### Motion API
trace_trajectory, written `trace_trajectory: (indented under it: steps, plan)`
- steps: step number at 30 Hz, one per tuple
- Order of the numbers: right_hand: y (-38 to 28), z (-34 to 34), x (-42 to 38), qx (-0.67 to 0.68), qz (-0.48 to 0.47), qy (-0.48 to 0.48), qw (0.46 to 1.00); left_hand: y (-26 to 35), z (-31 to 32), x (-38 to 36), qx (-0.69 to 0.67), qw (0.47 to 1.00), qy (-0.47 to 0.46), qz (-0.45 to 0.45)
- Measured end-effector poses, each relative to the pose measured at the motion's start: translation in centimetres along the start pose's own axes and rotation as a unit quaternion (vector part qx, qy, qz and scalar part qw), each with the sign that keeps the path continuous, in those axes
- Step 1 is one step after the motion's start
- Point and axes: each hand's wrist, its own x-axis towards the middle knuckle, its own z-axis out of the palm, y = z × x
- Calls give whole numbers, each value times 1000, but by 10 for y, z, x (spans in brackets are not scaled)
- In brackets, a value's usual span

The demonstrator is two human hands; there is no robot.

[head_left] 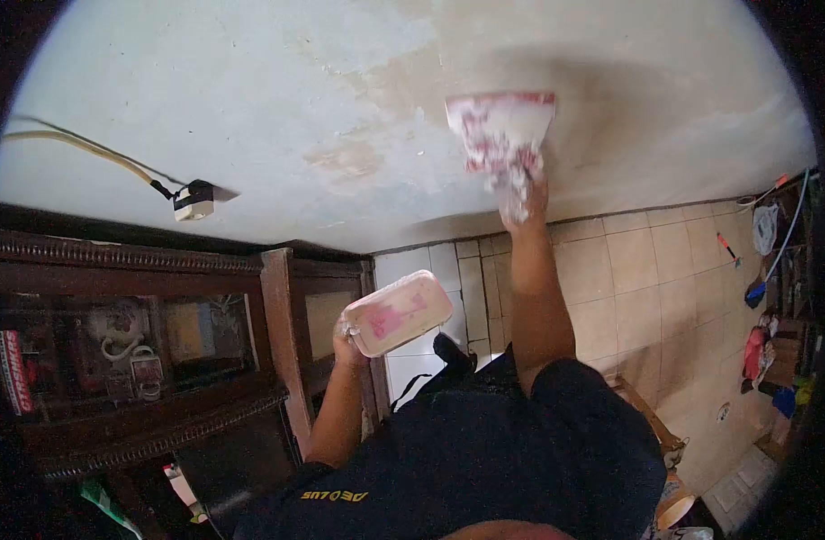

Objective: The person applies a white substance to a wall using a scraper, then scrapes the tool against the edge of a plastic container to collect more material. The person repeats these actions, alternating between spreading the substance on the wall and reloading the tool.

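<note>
the right hand (525, 200), blurred and smeared white, is raised, fingers (520, 183) closed in a grip, right forearm (540, 297) straight below them; the left hand (344, 333) is lower, fingers mostly hidden, left forearm (335, 416) slanting beneath them.

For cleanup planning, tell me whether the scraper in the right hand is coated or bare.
Coated: white material covers much of the scraper, with red patches showing through.

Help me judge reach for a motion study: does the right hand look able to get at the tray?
Probably yes: the left hand holds the tray and nothing visible blocks the way, though the right hand grips a spreader.
</note>
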Motion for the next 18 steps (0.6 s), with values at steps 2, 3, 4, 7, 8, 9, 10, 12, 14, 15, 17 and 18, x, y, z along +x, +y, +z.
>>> trace_trajectory:
  steps: [2, 3, 4, 7, 8, 9, 10, 12, 14, 15, 17, 18]
  plan:
    - [1, 17, 21, -28, -13, 15, 999, 3, 10, -3, 3, 1000, 17, 3]
    - [3, 20, 26, -57, -24, 31, 998, 4, 12, -4, 5, 999, 34, 6]
    - [11, 12, 26, -33, -44, 29, 998, 3, 9, -3, 7, 999, 35, 7]
    - [65, -46, 31, -111, 18, 160, 981, -7, -8, 4, -5, 1000, 26, 17]
    - [102, -98, 33, -99, 19, 161, 982, -9, -14, 4, 1, 1000, 22, 12]
    - [128, -140, 29, -86, 18, 162, 983, -11, -20, 3, 7, 1000, 18, 7]
    - [124, -148, 9, -86, 47, 163, 982, -12, -23, 2, 9, 1000, 19, 6]
    - [119, -165, -24, -82, 71, 164, 980, -13, -26, 3, 36, 998, 45, -1]
    - [118, -187, -34, -330, 89, 177, 923, -7, -14, 0, 22, 999, 30, 3]
    - [110, -186, -30, -330, 86, 176, 923, -4, -9, 0, 6, 1000, 17, 9]
    - [80, -170, -20, 182, 313, -164, 917, -5, -9, 3, 9, 1000, 12, 10]
    - [51, -110, -31, 77, 170, -77, 979, -6, -10, 2, 15, 1000, 11, 8]
